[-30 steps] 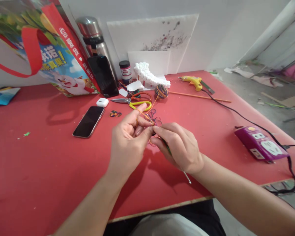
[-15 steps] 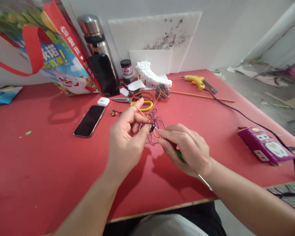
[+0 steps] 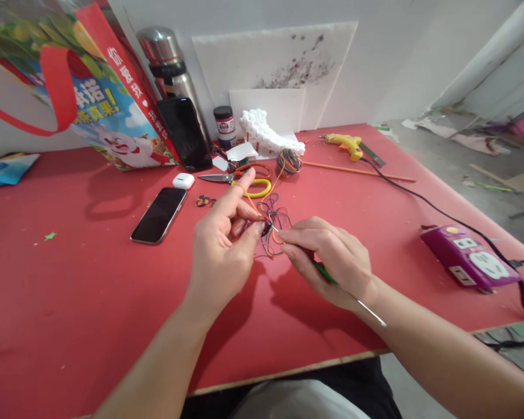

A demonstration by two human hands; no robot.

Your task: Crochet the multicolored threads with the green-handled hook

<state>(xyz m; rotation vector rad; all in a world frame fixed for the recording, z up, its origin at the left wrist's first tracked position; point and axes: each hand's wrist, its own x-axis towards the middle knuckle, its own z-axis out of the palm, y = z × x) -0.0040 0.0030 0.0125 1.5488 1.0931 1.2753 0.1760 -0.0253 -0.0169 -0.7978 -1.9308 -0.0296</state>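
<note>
My left hand (image 3: 227, 238) pinches a small dark piece of crochet work (image 3: 266, 227) between thumb and fingers. An orange strand of yarn (image 3: 254, 205) runs over its raised index finger. In my right hand (image 3: 329, 259) is a crochet hook (image 3: 325, 272) with a green grip, held like a pen; its metal tip meets the work, and its other metal end sticks out past the wrist. Loose multicoloured thread (image 3: 276, 212) lies tangled behind the work. Farther back sits a ball of the same yarn (image 3: 289, 162), beside scissors (image 3: 253, 180) with yellow and orange handles.
A phone (image 3: 159, 215), an earbud case (image 3: 183, 181) and a small crocheted piece (image 3: 205, 201) lie to the left. Behind stand an upright phone (image 3: 186, 134), a steel flask (image 3: 174, 70), a jar (image 3: 225, 125) and a bag (image 3: 113, 116). A glue gun (image 3: 343, 144) and a purple power box (image 3: 471, 256) are at right.
The crochet hook has tilted slightly, and its rear end has swung a little to the right. My left fingers and the crochet work have shifted slightly left.
</note>
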